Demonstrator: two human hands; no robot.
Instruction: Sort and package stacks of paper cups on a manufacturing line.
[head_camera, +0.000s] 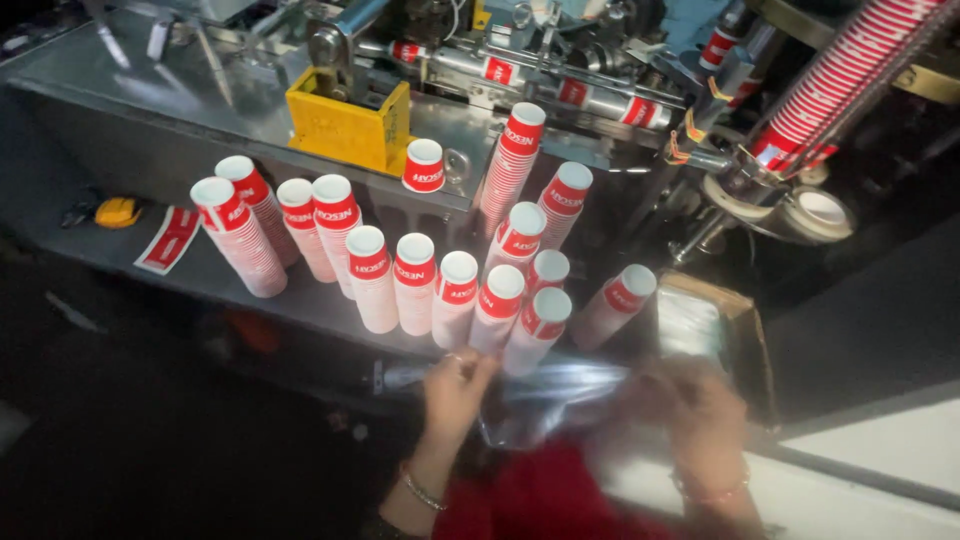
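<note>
My left hand (455, 393) and my right hand (700, 405) both grip a clear plastic bag (565, 385), stretched between them at the bottom of the head view. The right hand is blurred. Just beyond the bag, several upside-down stacks of red and white paper cups (415, 280) stand on a grey metal shelf (200, 275). The closest stacks (540, 325) lean toward my hands. A single cup (424, 165) sits on the upper ledge.
A cup-making machine (560, 70) with a yellow block (345, 120) fills the back. A long tilted column of nested cups (850, 70) runs from the top right. A cardboard box (715, 320) stands right of the stacks. A flat red cup blank (168, 240) and a yellow tool (117, 211) lie left.
</note>
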